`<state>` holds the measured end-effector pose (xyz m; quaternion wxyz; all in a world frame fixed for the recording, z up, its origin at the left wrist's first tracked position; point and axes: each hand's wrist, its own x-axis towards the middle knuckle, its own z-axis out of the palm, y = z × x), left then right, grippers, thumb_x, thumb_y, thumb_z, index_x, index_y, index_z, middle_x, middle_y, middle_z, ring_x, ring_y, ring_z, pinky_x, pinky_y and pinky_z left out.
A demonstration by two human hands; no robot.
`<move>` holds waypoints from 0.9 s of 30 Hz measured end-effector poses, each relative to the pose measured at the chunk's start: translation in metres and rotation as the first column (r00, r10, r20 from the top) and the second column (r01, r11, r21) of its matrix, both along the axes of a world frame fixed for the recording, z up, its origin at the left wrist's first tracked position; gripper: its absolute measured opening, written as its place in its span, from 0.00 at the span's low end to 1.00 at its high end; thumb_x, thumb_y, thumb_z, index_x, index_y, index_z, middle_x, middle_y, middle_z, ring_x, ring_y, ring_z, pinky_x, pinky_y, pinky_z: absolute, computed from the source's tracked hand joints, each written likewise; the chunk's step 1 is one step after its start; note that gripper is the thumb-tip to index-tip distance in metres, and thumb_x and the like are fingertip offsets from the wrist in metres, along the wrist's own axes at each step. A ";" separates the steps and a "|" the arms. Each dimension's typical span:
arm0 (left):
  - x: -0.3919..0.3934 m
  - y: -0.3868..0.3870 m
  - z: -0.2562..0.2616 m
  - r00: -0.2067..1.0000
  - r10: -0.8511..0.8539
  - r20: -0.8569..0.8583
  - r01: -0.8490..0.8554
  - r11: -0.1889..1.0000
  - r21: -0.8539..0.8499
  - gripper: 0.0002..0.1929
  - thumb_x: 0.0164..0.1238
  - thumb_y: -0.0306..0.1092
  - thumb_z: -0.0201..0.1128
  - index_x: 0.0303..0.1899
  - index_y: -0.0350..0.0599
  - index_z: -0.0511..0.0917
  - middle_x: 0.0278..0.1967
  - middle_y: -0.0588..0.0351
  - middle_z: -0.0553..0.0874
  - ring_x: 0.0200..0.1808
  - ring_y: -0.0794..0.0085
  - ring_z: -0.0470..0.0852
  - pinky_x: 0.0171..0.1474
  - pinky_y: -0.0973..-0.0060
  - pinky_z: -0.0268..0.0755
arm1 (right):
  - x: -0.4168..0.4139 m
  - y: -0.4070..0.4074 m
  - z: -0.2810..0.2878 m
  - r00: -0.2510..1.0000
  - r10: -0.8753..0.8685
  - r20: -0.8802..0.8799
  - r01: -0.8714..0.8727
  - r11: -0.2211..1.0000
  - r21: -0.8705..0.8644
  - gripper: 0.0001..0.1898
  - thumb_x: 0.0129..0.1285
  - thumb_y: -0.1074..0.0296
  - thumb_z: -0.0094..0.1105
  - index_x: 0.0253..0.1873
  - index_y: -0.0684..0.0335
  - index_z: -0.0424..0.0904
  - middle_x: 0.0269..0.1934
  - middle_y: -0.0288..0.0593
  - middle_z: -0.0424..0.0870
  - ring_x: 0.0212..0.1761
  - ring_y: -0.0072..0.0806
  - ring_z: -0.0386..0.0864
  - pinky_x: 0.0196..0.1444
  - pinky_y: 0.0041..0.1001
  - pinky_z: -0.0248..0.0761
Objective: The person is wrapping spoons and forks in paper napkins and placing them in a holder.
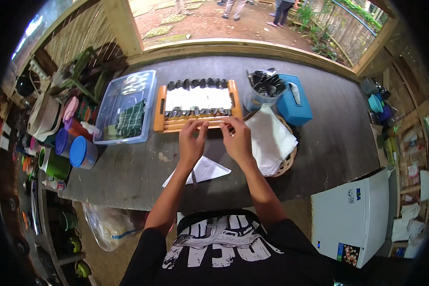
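Observation:
My left hand (pixel 193 141) and my right hand (pixel 237 137) reach to the front of an orange wooden tray (pixel 160 111), thumbs and fingers bent towards each other. A narrow pale strip (pixel 214 123) shows between the fingertips; whether it is gripped, or is part of the tray, cannot be told. In the tray lies a row of white napkin bundles (pixel 198 99) with dark spoon ends at the far side and metal cutlery ends at the near side. Below my left hand, a folded white napkin (pixel 209 171) rests on the table with a slim metal utensil (pixel 193 178) on it.
On the right, a woven basket (pixel 289 162) holds stacked white napkins (pixel 271 143), beside a tub of cutlery (pixel 257 102) and a blue tissue box (pixel 296 111). A clear plastic bin (pixel 125 139) with dark green cloth and lidded containers (pixel 84 157) stand left. People are outside.

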<state>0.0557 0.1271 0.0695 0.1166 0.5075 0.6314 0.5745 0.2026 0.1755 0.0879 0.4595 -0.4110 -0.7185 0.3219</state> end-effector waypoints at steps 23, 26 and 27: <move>0.081 0.171 0.045 0.935 -0.204 -0.291 0.214 0.977 0.000 0.06 0.69 0.33 0.66 0.42 0.49 0.89 0.40 0.54 0.91 0.39 0.53 0.89 0.42 0.62 0.79 | 0.073 0.151 0.042 0.928 -0.287 0.237 0.203 0.924 0.325 0.04 0.64 0.69 0.65 0.41 0.57 0.88 0.41 0.43 0.87 0.48 0.46 0.83 0.53 0.42 0.76; 0.079 0.171 0.045 0.927 -0.189 -0.323 0.201 0.980 0.005 0.06 0.69 0.33 0.66 0.42 0.50 0.89 0.40 0.53 0.91 0.38 0.53 0.89 0.41 0.62 0.79 | 0.072 0.149 0.045 0.904 -0.322 0.283 0.201 0.901 0.385 0.04 0.65 0.68 0.64 0.40 0.56 0.88 0.40 0.41 0.87 0.49 0.44 0.83 0.52 0.42 0.74; 0.079 0.169 0.047 0.931 -0.182 -0.317 0.194 0.981 0.004 0.06 0.69 0.34 0.66 0.42 0.50 0.89 0.40 0.52 0.91 0.36 0.54 0.89 0.41 0.61 0.79 | 0.071 0.147 0.047 0.884 -0.345 0.315 0.208 0.894 0.397 0.04 0.65 0.68 0.64 0.40 0.55 0.89 0.40 0.39 0.88 0.49 0.41 0.83 0.53 0.42 0.72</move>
